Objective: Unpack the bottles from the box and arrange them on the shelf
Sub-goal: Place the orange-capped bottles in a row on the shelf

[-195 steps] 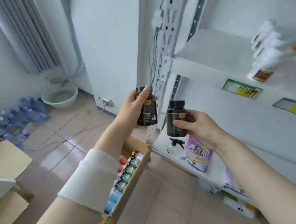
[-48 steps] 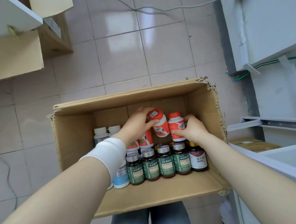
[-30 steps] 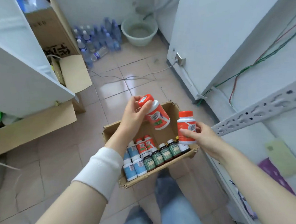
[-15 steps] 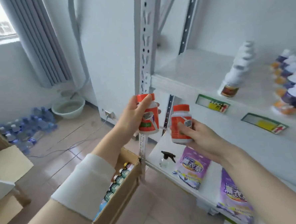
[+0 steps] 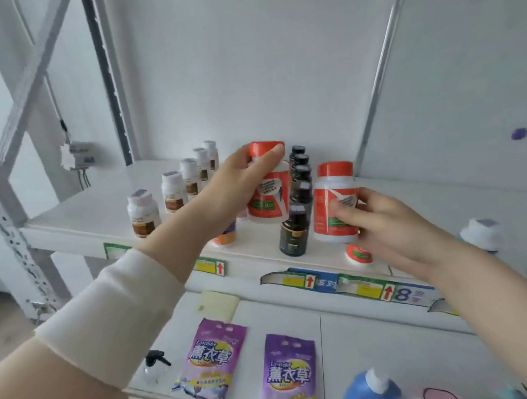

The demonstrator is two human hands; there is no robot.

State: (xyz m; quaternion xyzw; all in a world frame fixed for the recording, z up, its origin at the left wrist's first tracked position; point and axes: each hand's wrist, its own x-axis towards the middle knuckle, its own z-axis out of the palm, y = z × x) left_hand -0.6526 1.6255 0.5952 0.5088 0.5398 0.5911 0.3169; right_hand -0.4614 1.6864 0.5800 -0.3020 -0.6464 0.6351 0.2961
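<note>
My left hand [image 5: 239, 182] grips a white bottle with an orange cap [image 5: 268, 196] and holds it above the white shelf [image 5: 81, 216], just left of a row of dark bottles [image 5: 297, 219]. My right hand [image 5: 384, 222] holds a second orange-capped bottle [image 5: 333, 207] upright to the right of that dark row, over another orange-labelled bottle [image 5: 358, 255] near the shelf's front edge. The box is out of view.
A row of white-capped brown-label bottles [image 5: 171, 194] runs back on the shelf's left. Price tags line the shelf edge [image 5: 304, 280]. Below lie two purple lavender bags [image 5: 286, 373], a spray bottle [image 5: 153, 365] and a blue bottle [image 5: 371, 390]. A white-capped bottle [image 5: 480, 232] stands far right.
My view rose from the box to the shelf. Both hands carried the orange-capped bottles up and forward over the upper shelf, either side of the dark bottle row.
</note>
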